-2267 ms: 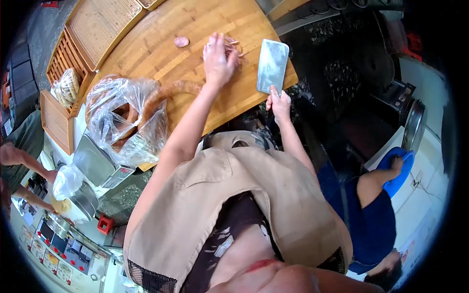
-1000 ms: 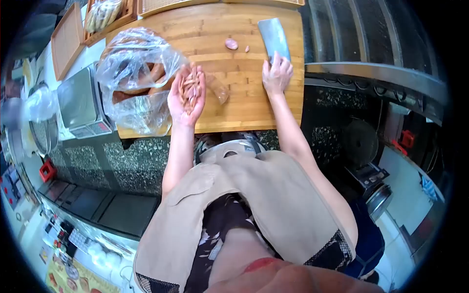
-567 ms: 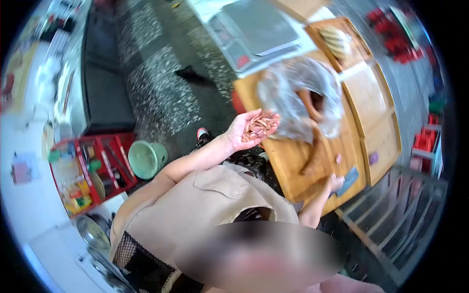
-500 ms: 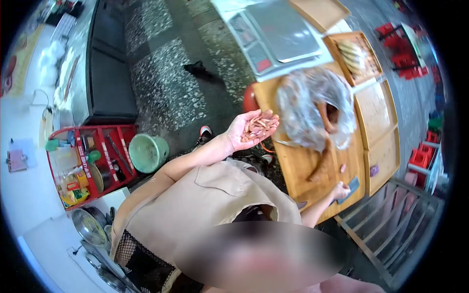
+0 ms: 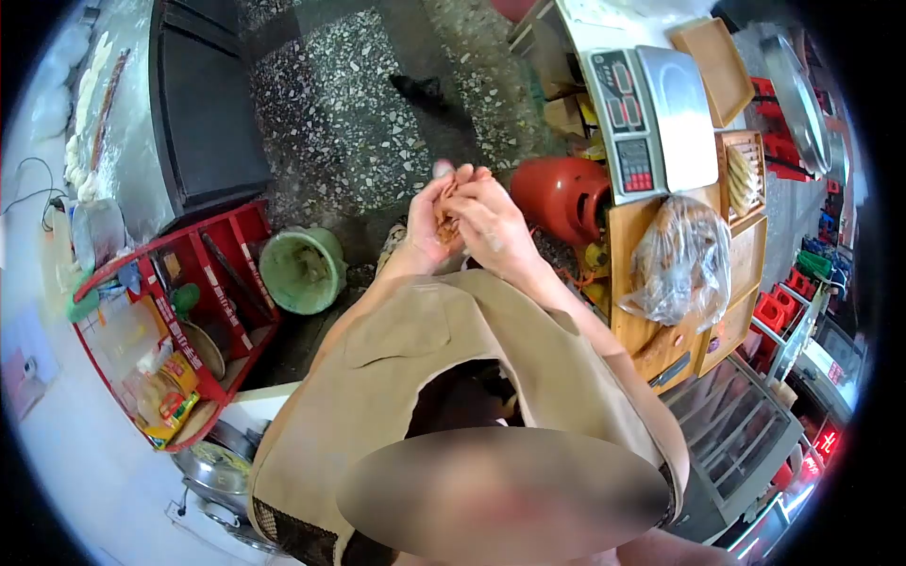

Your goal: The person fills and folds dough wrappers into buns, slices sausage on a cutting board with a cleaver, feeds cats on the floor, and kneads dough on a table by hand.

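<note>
My left hand (image 5: 427, 226) is cupped in front of my apron, and reddish-brown meat strips (image 5: 447, 229) lie in its palm. My right hand (image 5: 493, 224) bends over that palm, fingers curled onto the strips; its fingertips are partly hidden. To the right, a wooden cutting board (image 5: 625, 226) carries a clear plastic bag (image 5: 684, 259) with brown meat inside. A long brown meat piece (image 5: 661, 347) lies below the bag. Near the board's lower edge rests a knife (image 5: 671, 369), away from both hands.
A red gas cylinder (image 5: 559, 196) stands beside the board, below a digital scale (image 5: 679, 118). On my left are a green bucket (image 5: 302, 271) and a red shelf unit (image 5: 222, 302) with packets. A dark cabinet (image 5: 212, 104) stands behind them. Wooden trays (image 5: 714, 71) line the right.
My right hand has left the knife on the board and come over to my left palm. The left hand's fingers have curled up around the strips. The view has shifted.
</note>
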`<state>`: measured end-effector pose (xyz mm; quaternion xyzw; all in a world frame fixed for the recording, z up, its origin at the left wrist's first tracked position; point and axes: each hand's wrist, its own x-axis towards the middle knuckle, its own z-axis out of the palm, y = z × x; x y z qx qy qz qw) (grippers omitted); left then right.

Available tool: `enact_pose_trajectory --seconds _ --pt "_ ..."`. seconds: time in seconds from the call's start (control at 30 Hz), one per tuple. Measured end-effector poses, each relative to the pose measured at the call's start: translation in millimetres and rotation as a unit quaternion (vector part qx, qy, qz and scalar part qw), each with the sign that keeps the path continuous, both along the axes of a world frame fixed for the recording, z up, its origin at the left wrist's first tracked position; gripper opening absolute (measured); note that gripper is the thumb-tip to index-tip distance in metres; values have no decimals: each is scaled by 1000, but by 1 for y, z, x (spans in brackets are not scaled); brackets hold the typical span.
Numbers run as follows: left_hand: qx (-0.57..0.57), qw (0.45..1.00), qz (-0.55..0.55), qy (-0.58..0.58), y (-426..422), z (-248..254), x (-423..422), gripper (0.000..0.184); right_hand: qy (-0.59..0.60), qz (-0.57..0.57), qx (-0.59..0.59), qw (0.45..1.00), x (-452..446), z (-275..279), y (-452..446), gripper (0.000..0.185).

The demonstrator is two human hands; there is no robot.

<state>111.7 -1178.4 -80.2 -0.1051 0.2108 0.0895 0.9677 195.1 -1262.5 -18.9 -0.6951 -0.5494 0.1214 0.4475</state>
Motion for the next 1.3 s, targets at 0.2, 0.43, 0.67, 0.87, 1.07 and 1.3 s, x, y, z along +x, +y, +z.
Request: enact_pose_trajectory --seconds 0.2,0.43,0.67,0.87,1.07,1.3 --pt "86 982 110 125 144 16 2 24 47 109 67 991 24 -19 156 18" --pt "144 938 239 205 317 39 15 24 219 38 59 973 62 4 338 26" --pt "138 956 205 156 473 33 42 30 293 -7 49 955 71 -9 492 36" --pt "200 958 165 123 637 23 83 21 722 -159 -3 674 87 -35 664 26" --pt "537 818 129 163 761 48 190 30 889 -198 166 378 166 -11 803 26" --pt "797 554 186 149 888 70 318 17 865 -106 253 419 278 2 918 34"
